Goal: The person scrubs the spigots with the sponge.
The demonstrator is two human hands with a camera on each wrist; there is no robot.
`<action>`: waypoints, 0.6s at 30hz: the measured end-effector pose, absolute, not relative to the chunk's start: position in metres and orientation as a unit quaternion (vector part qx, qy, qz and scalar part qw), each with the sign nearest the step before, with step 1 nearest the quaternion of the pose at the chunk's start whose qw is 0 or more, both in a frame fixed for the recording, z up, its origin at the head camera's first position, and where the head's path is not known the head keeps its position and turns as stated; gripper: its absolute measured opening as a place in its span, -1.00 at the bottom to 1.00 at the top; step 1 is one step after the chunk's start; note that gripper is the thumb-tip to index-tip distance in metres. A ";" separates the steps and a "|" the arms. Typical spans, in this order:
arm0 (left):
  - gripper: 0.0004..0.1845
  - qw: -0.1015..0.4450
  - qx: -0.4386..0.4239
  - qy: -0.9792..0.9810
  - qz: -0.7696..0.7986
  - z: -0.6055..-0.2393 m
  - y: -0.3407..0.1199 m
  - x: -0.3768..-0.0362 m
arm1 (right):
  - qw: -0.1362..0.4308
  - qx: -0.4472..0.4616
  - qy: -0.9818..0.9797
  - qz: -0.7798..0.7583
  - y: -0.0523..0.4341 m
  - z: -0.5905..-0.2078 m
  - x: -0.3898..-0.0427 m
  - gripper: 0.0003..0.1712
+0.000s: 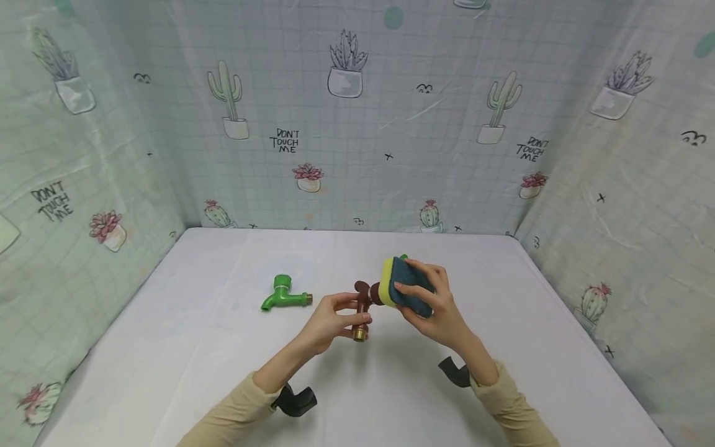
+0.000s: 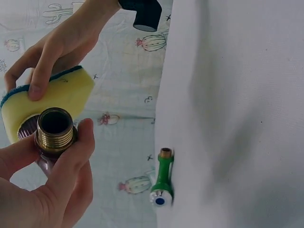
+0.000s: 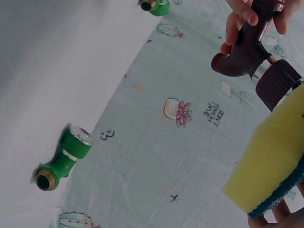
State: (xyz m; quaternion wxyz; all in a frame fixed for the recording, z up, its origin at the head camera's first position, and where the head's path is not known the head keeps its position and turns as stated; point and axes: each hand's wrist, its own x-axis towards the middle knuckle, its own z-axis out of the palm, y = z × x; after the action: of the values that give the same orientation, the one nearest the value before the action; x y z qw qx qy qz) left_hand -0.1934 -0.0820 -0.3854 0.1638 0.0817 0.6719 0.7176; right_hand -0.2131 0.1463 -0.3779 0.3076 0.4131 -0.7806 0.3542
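Observation:
My left hand grips a dark brown tap by its body, above the table. The tap's threaded brass inlet points toward the left wrist camera, its opening in plain sight. A sponge with a yellow side and a dark blue-green scouring side is pinched between the fingers and thumb of my right hand. Its yellow face presses against the ribbed brown knob of the tap, hiding the knob's end.
A green tap with a brass end lies on the white table, left of my hands. Another green tap lies mostly hidden behind the sponge. Patterned cloth walls enclose the table at the back and both sides.

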 end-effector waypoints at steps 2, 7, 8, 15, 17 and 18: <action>-0.45 0.154 0.088 0.690 0.702 -0.384 -0.082 -0.192 | 0.304 0.411 -0.783 0.354 0.145 -0.377 -0.212 -0.47; -0.43 0.153 0.092 0.711 0.680 -0.380 -0.082 -0.190 | 0.295 0.409 -0.787 0.356 0.143 -0.371 -0.209 -0.48; -0.43 0.160 0.091 0.711 0.679 -0.380 -0.082 -0.190 | 0.293 0.408 -0.786 0.360 0.143 -0.370 -0.208 -0.48; -0.47 0.242 0.084 0.671 0.696 -0.382 -0.078 -0.190 | 0.276 0.401 -0.769 0.414 0.138 -0.366 -0.210 -0.43; -0.50 0.268 0.079 0.648 0.709 -0.383 -0.077 -0.190 | 0.275 0.407 -0.761 0.424 0.136 -0.367 -0.210 -0.45; -0.51 0.277 0.076 0.637 0.715 -0.383 -0.077 -0.190 | 0.275 0.411 -0.759 0.424 0.135 -0.368 -0.209 -0.48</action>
State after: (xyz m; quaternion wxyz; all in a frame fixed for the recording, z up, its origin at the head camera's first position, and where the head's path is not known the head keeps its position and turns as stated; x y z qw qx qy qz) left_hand -0.1904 -0.0769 -0.3831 0.2774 0.0762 0.6370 0.7152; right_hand -0.2090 0.1347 -0.3684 0.2754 0.4109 -0.7587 0.4240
